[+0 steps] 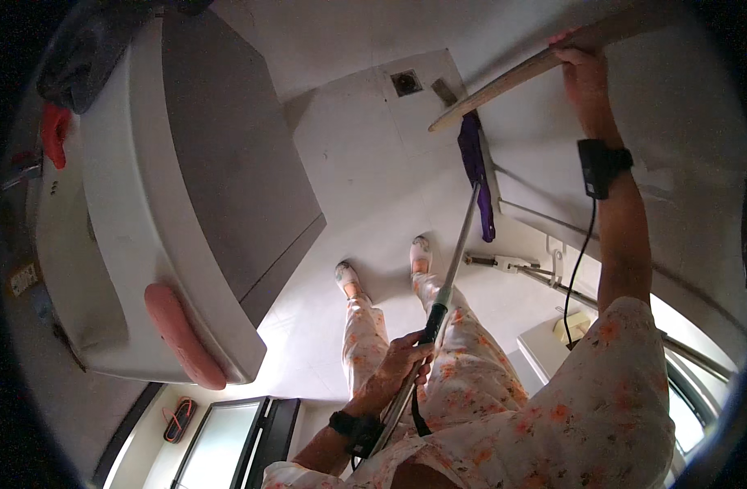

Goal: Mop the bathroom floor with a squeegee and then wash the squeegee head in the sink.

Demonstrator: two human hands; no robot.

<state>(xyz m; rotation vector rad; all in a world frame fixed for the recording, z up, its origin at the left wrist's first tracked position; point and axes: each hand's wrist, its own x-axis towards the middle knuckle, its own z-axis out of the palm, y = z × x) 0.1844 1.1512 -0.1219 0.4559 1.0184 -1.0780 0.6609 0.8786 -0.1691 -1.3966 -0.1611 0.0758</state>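
Observation:
My left hand [401, 365] is closed around the metal pole of a mop [462, 241], below its dark grip. A dark purple cloth mop head [474, 162] lies on the floor at the pole's far end, beside the wall. My right hand [578, 67], raised at the upper right, grips the edge of a long, thin door-like panel [502, 85]. The panel's near end hangs over the top of the mop head. Both of my wrists carry black strapped devices.
A bathtub [147, 202] with a pink pad [181, 339] on its rim stands at the left. A square floor drain [406, 82] lies ahead. Metal rods [541, 214] and a white cabinet [535, 354] are at the right. A window [221, 446] is at the lower left.

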